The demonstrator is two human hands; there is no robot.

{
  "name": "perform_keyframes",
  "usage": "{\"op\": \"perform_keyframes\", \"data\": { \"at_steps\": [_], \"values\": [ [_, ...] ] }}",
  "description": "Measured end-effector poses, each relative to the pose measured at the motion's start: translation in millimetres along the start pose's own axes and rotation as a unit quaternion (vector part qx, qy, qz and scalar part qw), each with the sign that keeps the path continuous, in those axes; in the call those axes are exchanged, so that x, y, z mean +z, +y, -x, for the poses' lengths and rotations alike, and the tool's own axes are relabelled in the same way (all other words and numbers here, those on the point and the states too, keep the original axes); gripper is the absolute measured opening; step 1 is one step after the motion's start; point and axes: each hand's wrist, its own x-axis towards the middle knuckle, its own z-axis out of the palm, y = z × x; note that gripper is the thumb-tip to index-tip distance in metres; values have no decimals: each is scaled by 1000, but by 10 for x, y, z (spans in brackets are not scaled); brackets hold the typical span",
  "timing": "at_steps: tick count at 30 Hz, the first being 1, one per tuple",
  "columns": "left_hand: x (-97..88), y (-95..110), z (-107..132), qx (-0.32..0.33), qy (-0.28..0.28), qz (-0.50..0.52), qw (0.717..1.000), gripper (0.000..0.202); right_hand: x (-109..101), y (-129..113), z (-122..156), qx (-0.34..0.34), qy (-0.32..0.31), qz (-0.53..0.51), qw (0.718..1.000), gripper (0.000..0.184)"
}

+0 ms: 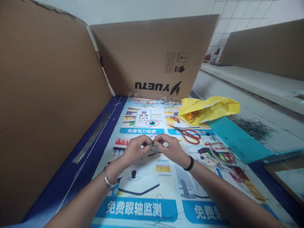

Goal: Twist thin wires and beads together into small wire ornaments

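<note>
Pinched from both sides: a small wire piece (154,147) between our fingertips

Our left hand (139,148) and right hand (171,147) meet near the centre of the frame, thumb and forefinger of each pressed together on the same small wire piece. Our fingers cover so much of it that we cannot tell exactly which strand each one pinches. Something greenish shows in the gap, a bit of thin looped wire shows just below the fingertips, and fine ends, one of them red, stick up above them.

What counts in space is that narrow gap. The piece lies directly between the two pinches, to the right of our left fingertips and to the left of our right ones, and neither hand is clearly nearer. Its loose ends point toward the top of the frame; we cannot make out a long axis for the rest, small and partly hidden as it is.

Just right of our right hand lie the red-handled scissors (186,132), blades pointing to the upper left. Beyond them, a yellow bag (217,112) lies at upper right, and a wire coil (233,155) rests at the right of the frame. At the left, a bundle of straight wires (92,139) slants from lower left to upper right, well apart from our left hand.
</note>
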Motion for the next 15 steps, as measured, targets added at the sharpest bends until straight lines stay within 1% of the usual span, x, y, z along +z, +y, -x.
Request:
{"op": "perform_keyframes", "data": {
  "at_steps": [2, 4, 6, 9, 12, 15],
  "values": [
    [14, -24, 5, 33, 14, -19, 999, 17, 6, 26, -2, 30, -9, -14, 999, 10],
    [26, -39, 2, 74, 30, -36, 996, 18, 12, 55, -4, 44, -12, -21, 999, 13],
    [35, -50, -3, 121, 48, -59, 990, 18, 9, 75, -11, 44, -10, -8, 999, 17],
    [48, -65, -3, 184, 66, -100, 976, 19, -14, 75, -29, 20, -19, 24, 999, 22],
    [56, -89, 6, 216, 76, -126, 965, 18, -43, 50, -45, -5, -54, 32, 998, 22],
    [58, -112, 16, 217, 88, -122, 964, 18, -55, 28, -50, -21, -71, 35, 997, 20]
  ]
}}
